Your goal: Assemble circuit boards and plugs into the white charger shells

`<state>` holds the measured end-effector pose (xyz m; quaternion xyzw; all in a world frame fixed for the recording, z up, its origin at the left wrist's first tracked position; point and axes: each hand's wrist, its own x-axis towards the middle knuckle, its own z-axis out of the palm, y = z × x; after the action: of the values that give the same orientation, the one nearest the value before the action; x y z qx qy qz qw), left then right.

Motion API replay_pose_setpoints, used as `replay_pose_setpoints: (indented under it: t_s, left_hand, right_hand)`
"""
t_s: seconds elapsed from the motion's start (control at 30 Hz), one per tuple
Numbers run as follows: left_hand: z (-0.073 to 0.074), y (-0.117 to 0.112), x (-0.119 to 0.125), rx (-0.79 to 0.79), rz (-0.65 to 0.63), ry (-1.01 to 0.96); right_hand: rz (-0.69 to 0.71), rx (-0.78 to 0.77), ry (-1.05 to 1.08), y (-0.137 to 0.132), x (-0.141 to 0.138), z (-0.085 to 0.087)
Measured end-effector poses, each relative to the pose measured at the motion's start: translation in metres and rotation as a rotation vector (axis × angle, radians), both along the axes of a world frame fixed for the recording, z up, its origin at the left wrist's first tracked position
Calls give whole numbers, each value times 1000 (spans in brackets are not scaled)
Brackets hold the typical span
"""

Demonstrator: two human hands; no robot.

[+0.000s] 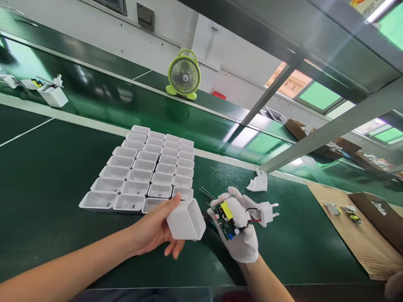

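My bare left hand (157,228) grips a white plastic housing (185,220), tilted in front of the array. In my white-gloved right hand (241,241) is a green circuit board (224,218) with a yellow transformer on it. Red and black wires run from the board to a white plug cover (260,212) with two prongs, which sits beside the gloved fingers. Thin leads stick out at the board's left. Several white open housings (132,175) stand in close rows on the green table, just beyond my left hand.
A crumpled white glove or cloth (258,181) lies near the conveyor edge. On the belt at left sits a part-assembled white charger (54,94). A green fan (184,76) stands beyond the belt. Cardboard (349,235) with loose boards lies at right; a slanted metal post (315,134) rises there.
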<state>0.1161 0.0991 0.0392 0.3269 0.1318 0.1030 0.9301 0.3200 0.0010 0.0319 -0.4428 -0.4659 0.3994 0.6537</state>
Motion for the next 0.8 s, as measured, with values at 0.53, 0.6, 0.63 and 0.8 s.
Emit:
replay_pose_setpoints:
  t_s: [0.53,0.6,0.63,0.8]
  left_hand:
    - [-9,-11,4,-157,-297,-94]
    - [-9,-10,4,-148,-299,-97]
    - [-10,-10,4,-145,-305,-100]
    - [-19,-10,2,-157,-279,-88]
  right_hand:
    - [173,185,-77,-12,-17,23]
    - [180,200,-71,-14,-18,22]
    - [194,192,-70,-15,-17,21]
    - [254,191,-119,-17,-11,13]
